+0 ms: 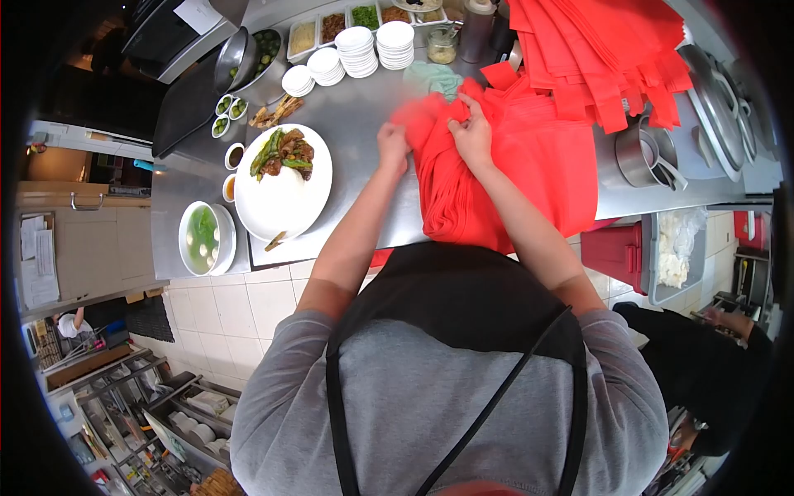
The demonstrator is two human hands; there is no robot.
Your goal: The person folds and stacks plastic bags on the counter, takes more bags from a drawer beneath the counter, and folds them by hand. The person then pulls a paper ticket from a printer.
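Note:
Red fabric bags (pixel 529 165) lie in a folded pile on the steel counter in front of me. My left hand (pixel 394 147) is closed on a piece of the red fabric at the pile's left edge; that piece is blurred by motion. To its right, my right hand (pixel 471 132) pinches the red fabric near the top of the pile, thumb and index finger raised. A pale green cloth (pixel 432 78) lies just beyond both hands. More red bags (pixel 604 45) are stacked at the back right.
On the counter (pixel 356 124) at left are a plate of rice with meat and peppers (pixel 310 202), a soup bowl (pixel 201 238) and small sauce cups. Stacked white dishes (pixel 356 51) stand behind. Pots (pixel 641 153) sit at right. Another person in black (pixel 703 364) is at lower right.

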